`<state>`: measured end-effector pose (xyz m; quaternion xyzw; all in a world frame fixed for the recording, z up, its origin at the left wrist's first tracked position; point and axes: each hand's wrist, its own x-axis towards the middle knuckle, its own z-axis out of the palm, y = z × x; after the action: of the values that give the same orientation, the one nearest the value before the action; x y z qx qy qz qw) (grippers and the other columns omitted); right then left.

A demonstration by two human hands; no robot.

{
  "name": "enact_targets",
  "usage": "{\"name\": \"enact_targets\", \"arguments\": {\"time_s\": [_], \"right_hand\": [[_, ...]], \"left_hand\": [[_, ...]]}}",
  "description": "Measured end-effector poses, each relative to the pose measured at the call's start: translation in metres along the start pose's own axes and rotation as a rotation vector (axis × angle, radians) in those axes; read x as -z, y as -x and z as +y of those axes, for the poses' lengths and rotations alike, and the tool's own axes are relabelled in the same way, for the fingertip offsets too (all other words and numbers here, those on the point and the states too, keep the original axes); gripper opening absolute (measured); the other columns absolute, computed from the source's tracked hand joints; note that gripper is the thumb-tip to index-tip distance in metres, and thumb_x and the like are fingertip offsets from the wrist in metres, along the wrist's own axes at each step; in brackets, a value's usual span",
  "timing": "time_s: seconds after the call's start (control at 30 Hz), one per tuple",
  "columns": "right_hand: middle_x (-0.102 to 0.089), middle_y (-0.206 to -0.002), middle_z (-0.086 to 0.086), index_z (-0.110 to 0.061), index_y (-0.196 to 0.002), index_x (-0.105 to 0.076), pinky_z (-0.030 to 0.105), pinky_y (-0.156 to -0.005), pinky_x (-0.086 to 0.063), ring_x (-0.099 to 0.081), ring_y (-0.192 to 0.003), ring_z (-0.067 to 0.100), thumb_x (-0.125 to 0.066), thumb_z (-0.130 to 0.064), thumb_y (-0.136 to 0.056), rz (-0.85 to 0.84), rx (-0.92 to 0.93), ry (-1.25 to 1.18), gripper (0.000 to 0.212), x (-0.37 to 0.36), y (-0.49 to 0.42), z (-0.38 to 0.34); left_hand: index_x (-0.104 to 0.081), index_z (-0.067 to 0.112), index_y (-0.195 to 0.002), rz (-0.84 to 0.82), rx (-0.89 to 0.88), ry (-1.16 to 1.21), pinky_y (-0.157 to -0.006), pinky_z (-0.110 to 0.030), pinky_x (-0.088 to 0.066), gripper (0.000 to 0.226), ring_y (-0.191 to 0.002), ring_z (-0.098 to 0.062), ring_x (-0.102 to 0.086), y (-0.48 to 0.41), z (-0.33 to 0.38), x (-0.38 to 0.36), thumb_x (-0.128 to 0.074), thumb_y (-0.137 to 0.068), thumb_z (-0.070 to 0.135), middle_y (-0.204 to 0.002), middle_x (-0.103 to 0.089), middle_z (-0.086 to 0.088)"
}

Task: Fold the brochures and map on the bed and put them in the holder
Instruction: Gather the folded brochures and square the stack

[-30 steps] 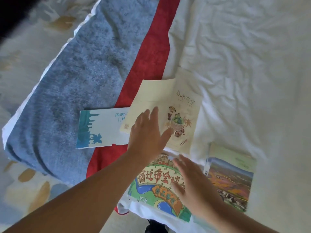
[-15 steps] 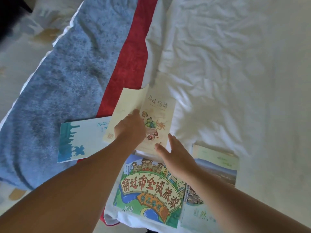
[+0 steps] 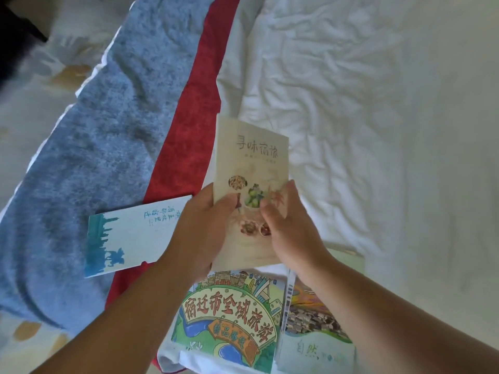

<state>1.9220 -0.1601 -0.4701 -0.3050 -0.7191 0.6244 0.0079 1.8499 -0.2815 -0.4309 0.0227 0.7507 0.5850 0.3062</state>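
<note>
A cream brochure (image 3: 253, 155) with food drawings is folded narrow and held up over the bed. My left hand (image 3: 199, 233) grips its left edge and my right hand (image 3: 291, 230) grips its right edge, thumbs on the front. Flat on the bed lie a white and teal brochure (image 3: 129, 238) to the left, a colourful cartoon map (image 3: 229, 317) below my hands, and a photo brochure (image 3: 313, 333) to its right. A pale green brochure (image 3: 348, 257) shows beyond my right wrist. No holder is in view.
A blue blanket (image 3: 94, 147) with a red band (image 3: 194, 125) lies across the left of the bed. A rumpled white sheet (image 3: 378, 117) covers the right. Patterned floor (image 3: 32, 85) shows beyond the bed's left edge.
The cream brochure lay open on the bed under my left hand. Now it is folded shut and lifted, with both hands gripping its edges.
</note>
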Motion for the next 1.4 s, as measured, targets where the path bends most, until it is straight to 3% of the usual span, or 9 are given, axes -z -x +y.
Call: {"name": "enact_targets", "arguments": {"time_s": [0.1,0.23,0.47,0.63,0.7,0.77,0.9,1.07,1.4], "right_hand": [[-0.062,-0.101,-0.022,-0.045,-0.134,-0.041,0.021,-0.051,-0.055,-0.067,-0.079,-0.003,-0.047,-0.036,-0.101,0.1,-0.148,-0.059,0.035,0.029,0.004,0.009],[-0.061,-0.092,-0.02,-0.044,-0.125,-0.054,0.023,-0.048,-0.056,-0.066,-0.067,-0.003,-0.05,-0.026,-0.1,0.249,-0.246,-0.009,0.03,0.059,0.012,0.027],[-0.056,-0.138,-0.009,-0.041,-0.147,-0.032,0.047,-0.089,-0.057,-0.062,-0.116,0.017,-0.043,-0.02,-0.102,0.258,-0.291,0.116,0.051,0.095,0.011,0.059],[-0.047,-0.133,0.0,-0.031,-0.154,-0.012,0.029,-0.073,-0.052,-0.053,-0.113,0.017,-0.048,-0.017,-0.1,0.279,-0.138,0.332,0.066,0.114,-0.023,0.081],[-0.044,-0.129,0.004,-0.029,-0.156,-0.002,0.028,-0.068,-0.052,-0.053,-0.102,0.017,-0.055,-0.015,-0.097,0.234,-0.123,0.45,0.08,0.12,-0.041,0.087],[-0.035,-0.141,0.012,-0.024,-0.157,0.001,0.037,-0.09,-0.052,-0.045,-0.122,0.026,-0.061,-0.016,-0.094,0.146,-0.096,0.733,0.088,0.125,-0.052,0.097],[0.01,-0.164,0.007,-0.016,-0.157,-0.003,0.043,-0.122,-0.01,0.005,-0.151,0.03,-0.054,-0.031,-0.097,-0.012,0.048,1.148,0.08,0.134,-0.06,0.122],[0.017,-0.163,0.005,-0.013,-0.155,0.009,0.042,-0.121,-0.001,0.011,-0.151,0.023,-0.067,-0.062,-0.079,-0.247,0.064,1.279,0.118,0.153,-0.098,0.108],[0.032,-0.158,0.011,-0.009,-0.149,0.027,0.041,-0.121,0.001,0.018,-0.149,0.026,-0.076,-0.073,-0.057,-0.398,-0.065,1.352,0.153,0.161,-0.134,0.09]], "left_hand": [[-0.073,0.032,-0.099,-0.126,0.189,0.278,-0.071,-0.046,-0.058,0.03,-0.09,-0.03,-0.073,0.006,-0.011,-0.01,-0.047,-0.099,0.015,-0.102,-0.075,-0.008],[-0.065,0.033,-0.107,-0.097,0.205,0.094,-0.079,-0.05,-0.059,0.019,-0.09,-0.023,-0.073,0.006,-0.033,-0.037,-0.053,-0.098,0.02,-0.097,-0.075,0.002],[-0.027,0.056,-0.138,-0.032,0.057,-0.303,-0.047,-0.016,-0.046,0.067,-0.066,-0.001,-0.064,-0.021,-0.048,-0.086,-0.055,-0.093,0.015,-0.075,-0.065,0.018],[-0.035,0.045,-0.128,-0.106,-0.193,-0.606,-0.074,-0.034,-0.054,0.049,-0.097,-0.017,-0.058,-0.06,-0.047,-0.124,-0.048,-0.093,0.014,-0.105,-0.051,0.007],[-0.03,0.035,-0.142,-0.102,-0.193,-0.849,-0.09,-0.036,-0.049,0.055,-0.112,-0.022,-0.05,-0.075,-0.058,-0.134,-0.054,-0.094,0.022,-0.129,-0.04,-0.005],[-0.021,0.029,-0.149,-0.156,-0.259,-1.23,-0.109,-0.042,-0.032,0.065,-0.139,-0.033,-0.026,-0.081,-0.072,-0.142,-0.055,-0.093,0.022,-0.156,-0.013,-0.012],[0.003,0.024,-0.155,-0.412,-0.443,-1.406,-0.12,-0.042,0.008,0.089,-0.147,-0.027,0.021,-0.098,-0.086,-0.161,-0.055,-0.087,0.016,-0.16,0.021,-0.01],[0.008,0.024,-0.155,-0.44,-0.378,-1.361,-0.119,-0.04,0.013,0.084,-0.146,-0.024,0.026,-0.107,-0.091,-0.176,-0.046,-0.091,0.026,-0.16,0.024,-0.009],[-0.003,0.019,-0.156,-0.508,-0.532,-1.328,-0.121,-0.037,0.007,0.062,-0.149,-0.022,0.013,-0.108,-0.106,-0.146,-0.032,-0.103,0.035,-0.163,0.01,-0.008]]}}
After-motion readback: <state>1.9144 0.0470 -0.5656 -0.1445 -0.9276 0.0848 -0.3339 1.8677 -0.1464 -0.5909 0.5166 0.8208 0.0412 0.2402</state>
